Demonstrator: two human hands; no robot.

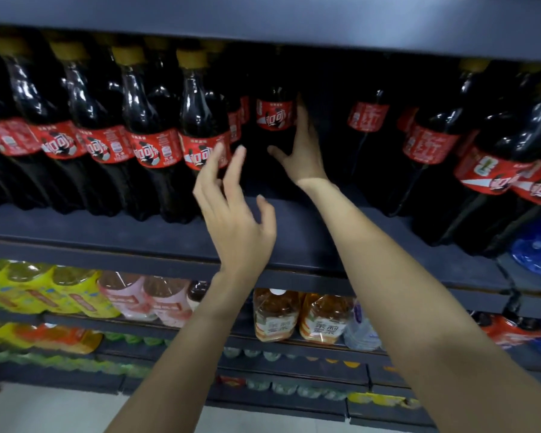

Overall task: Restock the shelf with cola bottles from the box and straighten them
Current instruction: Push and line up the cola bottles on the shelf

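cola bottle (274, 120) full, upright; right hand (300, 151) flat against it, left hand (235, 214) spread wide, empty.

The cola bottles (200, 120) are glossy plastic, the shelf (107, 232) matt and smooth.

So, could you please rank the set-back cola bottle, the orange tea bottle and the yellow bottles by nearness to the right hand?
1. The set-back cola bottle, touching the right hand.
2. The orange tea bottle, on the shelf below, underneath.
3. The yellow bottles, far lower left.
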